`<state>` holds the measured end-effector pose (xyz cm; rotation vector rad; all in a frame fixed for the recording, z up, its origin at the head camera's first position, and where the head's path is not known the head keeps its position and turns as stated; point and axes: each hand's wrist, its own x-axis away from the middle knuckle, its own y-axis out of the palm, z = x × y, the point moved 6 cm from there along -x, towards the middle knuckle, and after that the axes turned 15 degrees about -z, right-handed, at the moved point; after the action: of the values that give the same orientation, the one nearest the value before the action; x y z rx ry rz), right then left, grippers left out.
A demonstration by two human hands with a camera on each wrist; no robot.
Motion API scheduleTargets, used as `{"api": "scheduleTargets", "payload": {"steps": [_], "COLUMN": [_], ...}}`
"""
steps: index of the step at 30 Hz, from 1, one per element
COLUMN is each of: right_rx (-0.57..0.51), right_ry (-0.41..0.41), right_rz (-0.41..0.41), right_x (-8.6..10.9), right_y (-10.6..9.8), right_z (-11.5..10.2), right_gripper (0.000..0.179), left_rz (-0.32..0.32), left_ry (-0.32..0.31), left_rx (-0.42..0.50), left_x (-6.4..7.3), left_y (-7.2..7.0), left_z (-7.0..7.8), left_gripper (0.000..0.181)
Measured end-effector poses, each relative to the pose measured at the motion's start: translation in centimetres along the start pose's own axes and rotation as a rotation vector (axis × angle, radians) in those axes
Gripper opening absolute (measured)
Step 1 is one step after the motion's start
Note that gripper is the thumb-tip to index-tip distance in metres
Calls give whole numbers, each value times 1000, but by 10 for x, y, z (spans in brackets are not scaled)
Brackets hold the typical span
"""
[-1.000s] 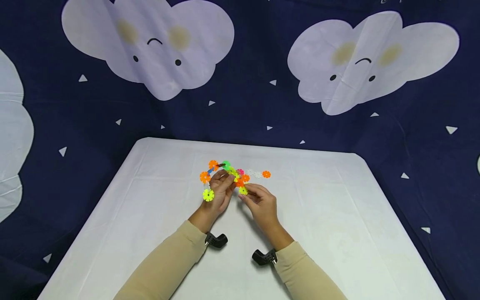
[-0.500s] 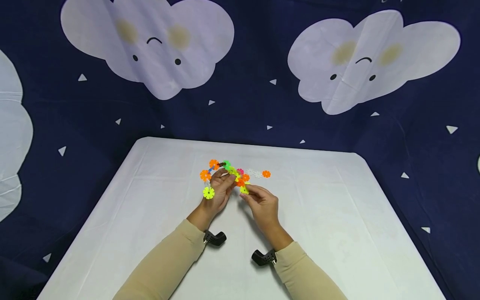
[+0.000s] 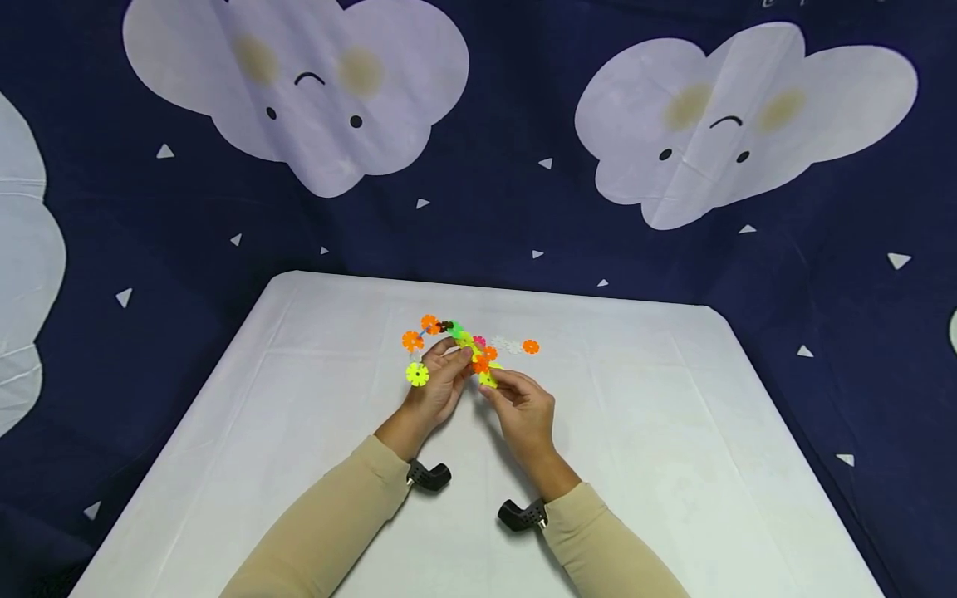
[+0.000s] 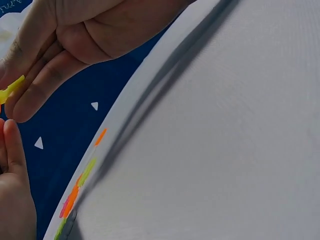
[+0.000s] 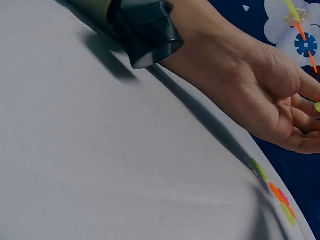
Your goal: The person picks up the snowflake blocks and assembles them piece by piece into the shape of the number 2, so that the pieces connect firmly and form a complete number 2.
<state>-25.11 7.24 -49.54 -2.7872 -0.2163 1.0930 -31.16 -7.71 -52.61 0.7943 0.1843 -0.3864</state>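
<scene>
In the head view, my left hand [image 3: 436, 397] pinches a curved chain of slotted snowflake discs, raised above the table. A bright yellow disc [image 3: 417, 374] ends the chain near my left wrist; orange, dark, green and yellow discs follow in the arc. My right hand [image 3: 528, 415] pinches a yellow disc [image 3: 488, 379] between thumb and fingers, close to the chain's near end. Whether the two are joined cannot be made out. The left wrist view has a yellow disc [image 4: 11, 91] at my left fingertips. A blue disc [image 5: 306, 45] of the chain shows in the right wrist view.
Loose discs lie on the white table [image 3: 635, 465] beyond my hands: an orange disc [image 3: 531, 346], white discs [image 3: 507, 345] and a pink disc [image 3: 479, 341]. A dark blue cloth [image 3: 493, 224] with clouds hangs behind the table's far edge. Each wrist wears a black camera.
The chain's free end with the yellow and orange discs has swung slightly up and right. My right hand and its yellow disc have shifted only a little; both hands keep their pinch.
</scene>
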Motion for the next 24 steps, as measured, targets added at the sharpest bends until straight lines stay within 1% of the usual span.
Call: {"api": "scheduleTargets", "payload": {"steps": [5, 9, 11, 16, 18, 21, 24], "right_rx": [4, 0, 3, 23, 33, 46, 69], "right_ry": [-3, 5, 3, -4, -1, 1, -12], "right_rz": [20, 7, -8, -49, -64, -78, -68], "right_x": [-4, -8, -9, -10, -10, -10, -9], "right_y": [1, 0, -1, -1, -1, 0, 1], "right_z": [-18, -29, -31, -29, -28, -28, -30], "right_gripper": [32, 31, 32, 31, 31, 30, 31], "left_rz": [-10, -37, -70, -179, -203, -196, -151], "left_ry": [6, 1, -5, -9, -5, -9, -30], "left_rx": [22, 2, -23, -86, -103, -122, -127], "left_x": [1, 0, 0, -1, -2, -2, -1], "left_y": [3, 3, 2, 2, 2, 3, 3], "left_z": [2, 5, 7, 11, 12, 13, 12], "left_gripper": [21, 28, 33, 45, 48, 49, 44]}}
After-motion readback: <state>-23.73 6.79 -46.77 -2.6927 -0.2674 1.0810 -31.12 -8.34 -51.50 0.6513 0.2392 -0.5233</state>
